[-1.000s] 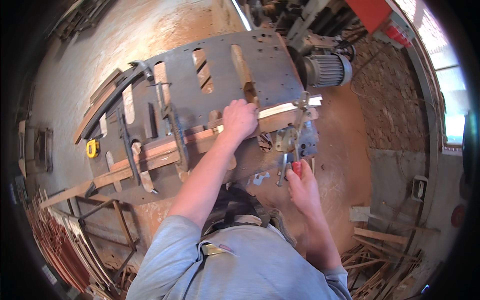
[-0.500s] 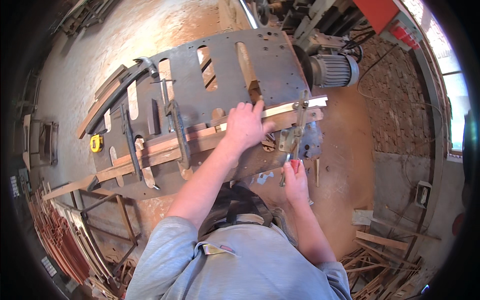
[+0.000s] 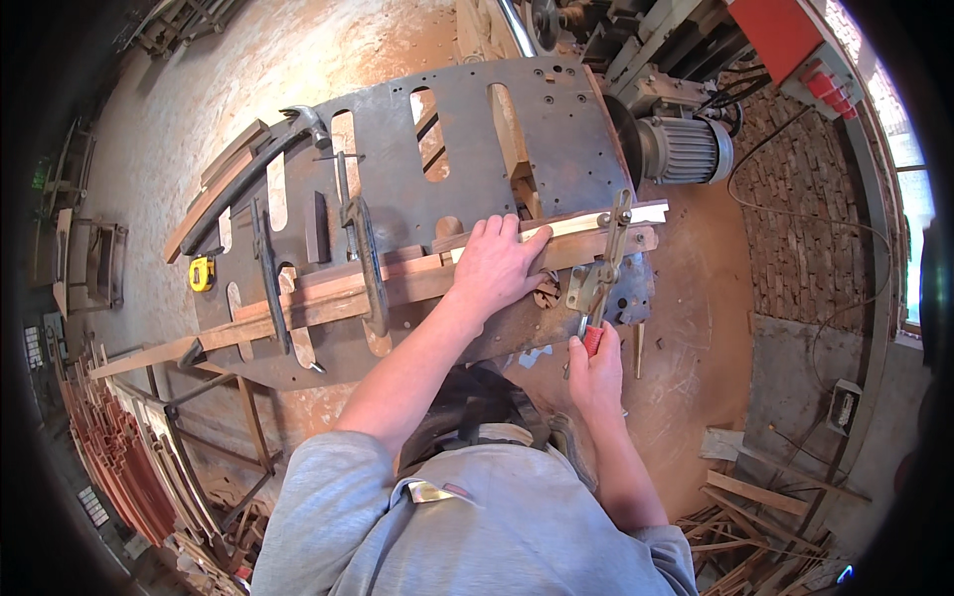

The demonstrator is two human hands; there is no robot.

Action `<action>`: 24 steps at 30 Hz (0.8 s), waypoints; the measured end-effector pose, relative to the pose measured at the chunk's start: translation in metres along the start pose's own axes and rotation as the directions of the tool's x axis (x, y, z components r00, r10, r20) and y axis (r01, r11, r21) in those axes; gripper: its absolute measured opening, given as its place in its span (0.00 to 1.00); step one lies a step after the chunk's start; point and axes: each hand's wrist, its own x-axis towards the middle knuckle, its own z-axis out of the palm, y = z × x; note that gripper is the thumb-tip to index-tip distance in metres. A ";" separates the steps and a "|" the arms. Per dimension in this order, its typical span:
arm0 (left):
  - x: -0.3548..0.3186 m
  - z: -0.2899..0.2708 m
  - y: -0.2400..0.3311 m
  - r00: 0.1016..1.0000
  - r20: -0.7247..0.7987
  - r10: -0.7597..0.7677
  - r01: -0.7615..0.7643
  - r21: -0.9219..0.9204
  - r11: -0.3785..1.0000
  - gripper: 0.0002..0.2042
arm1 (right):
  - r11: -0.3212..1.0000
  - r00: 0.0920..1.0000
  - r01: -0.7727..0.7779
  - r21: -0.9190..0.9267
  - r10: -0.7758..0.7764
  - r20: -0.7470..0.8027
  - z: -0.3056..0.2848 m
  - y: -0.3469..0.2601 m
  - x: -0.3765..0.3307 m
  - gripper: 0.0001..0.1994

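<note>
My left hand (image 3: 494, 266) lies over a pale wooden strip (image 3: 586, 221), fingers stretched out and thumb spread to the right. The strip sits along a long wooden rail (image 3: 407, 286) on a dark metal table (image 3: 383, 189). My right hand (image 3: 597, 372) is closed round the red-handled lever of a metal toggle clamp (image 3: 612, 243). The clamp's arm reaches across the strip and rail near their right ends. Left of my hands, two dark bar clamps, one nearer (image 3: 368, 273) and one farther left (image 3: 266, 278), stand across the rail.
A claw hammer (image 3: 306, 124), a curved dark bar and a yellow tape measure (image 3: 202, 273) lie on the table's left part. Long slots cut the tabletop. An electric motor (image 3: 686, 149) stands beyond the right end. Wood offcuts (image 3: 755, 517) pile up at lower right.
My left hand has drawn back slightly, and its pointing index finger now lies beside the others. My right hand stays on the clamp handle. The whole view has shifted a little.
</note>
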 end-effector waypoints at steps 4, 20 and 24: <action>0.002 -0.002 -0.003 1.000 0.012 -0.002 0.002 -0.014 1.000 0.32 | 0.483 0.639 -0.759 0.437 0.421 0.644 -0.058 -0.038 0.016 0.10; 0.010 0.000 0.008 0.998 0.065 -0.019 0.019 -0.001 1.000 0.32 | 0.916 0.962 -0.217 0.336 0.259 -0.085 0.007 0.127 0.194 0.22; 0.004 -0.004 0.005 0.997 0.070 -0.022 0.022 0.002 1.000 0.31 | 0.973 0.985 -0.163 0.162 0.171 -0.033 0.000 0.120 0.192 0.26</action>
